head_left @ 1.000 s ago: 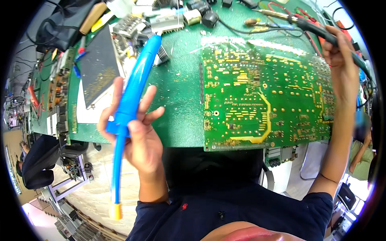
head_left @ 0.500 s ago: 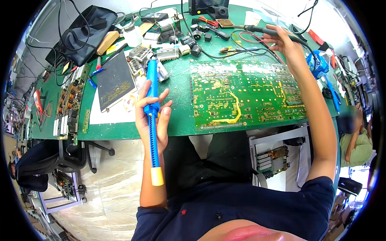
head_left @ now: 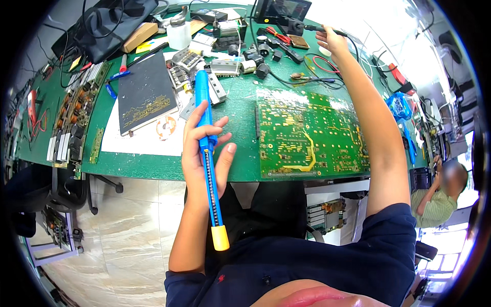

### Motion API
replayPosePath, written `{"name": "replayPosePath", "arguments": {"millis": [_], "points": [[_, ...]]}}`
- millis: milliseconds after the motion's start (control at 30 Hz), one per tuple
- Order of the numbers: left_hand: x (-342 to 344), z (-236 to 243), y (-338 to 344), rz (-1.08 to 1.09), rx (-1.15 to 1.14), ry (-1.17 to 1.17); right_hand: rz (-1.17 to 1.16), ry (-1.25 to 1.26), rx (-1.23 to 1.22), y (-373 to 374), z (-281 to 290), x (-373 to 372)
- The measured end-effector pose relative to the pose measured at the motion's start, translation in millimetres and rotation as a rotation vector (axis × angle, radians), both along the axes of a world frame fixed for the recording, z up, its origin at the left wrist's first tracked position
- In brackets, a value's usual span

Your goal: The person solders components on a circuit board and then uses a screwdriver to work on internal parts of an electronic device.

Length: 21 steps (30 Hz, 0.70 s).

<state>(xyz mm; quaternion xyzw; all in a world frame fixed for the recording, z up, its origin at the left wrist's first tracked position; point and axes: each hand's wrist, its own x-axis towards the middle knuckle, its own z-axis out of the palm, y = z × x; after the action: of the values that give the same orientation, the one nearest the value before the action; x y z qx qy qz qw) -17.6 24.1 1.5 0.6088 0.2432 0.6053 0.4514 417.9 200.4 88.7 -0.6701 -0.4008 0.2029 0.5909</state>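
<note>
My left hand (head_left: 197,148) is wrapped around a blue desoldering pump (head_left: 203,87), held upright over the near table edge with its yellow plunger end (head_left: 220,239) pointing toward me. Its fingers are partly loose around the barrel. At the far side of the table, my right hand (head_left: 333,42) grips a black-handled soldering iron (head_left: 316,28) by its cable end. The iron points left to a dark round holder beside a black box (head_left: 283,11); its tip cannot be made out. Below my right forearm lies a large green circuit board (head_left: 286,133), solder side up.
A black notebook (head_left: 146,92) rests on white paper (head_left: 115,140) at the left. Metal modules (head_left: 225,67), a white bottle (head_left: 179,35) and cables crowd the back. A blue plastic bag (head_left: 399,106) sits at the right. Another person (head_left: 434,202) is at far right.
My right hand has carried the soldering iron farther back and left, to the black box. My left hand still holds the pump. The whole view has shifted a little.
</note>
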Motion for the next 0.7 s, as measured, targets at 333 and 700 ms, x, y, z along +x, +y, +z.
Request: {"name": "replayPosePath", "arguments": {"millis": [333, 700], "points": [[-7.1, -2.3, 1.8, -0.001, 0.005, -0.010, 0.014, 0.061, -0.036, 43.7, -27.2, -23.1], [-1.0, -1.8, 3.3, 0.042, 0.055, 0.042, 0.263, 0.260, -0.225, -12.3, -20.8, -48.4]]}}
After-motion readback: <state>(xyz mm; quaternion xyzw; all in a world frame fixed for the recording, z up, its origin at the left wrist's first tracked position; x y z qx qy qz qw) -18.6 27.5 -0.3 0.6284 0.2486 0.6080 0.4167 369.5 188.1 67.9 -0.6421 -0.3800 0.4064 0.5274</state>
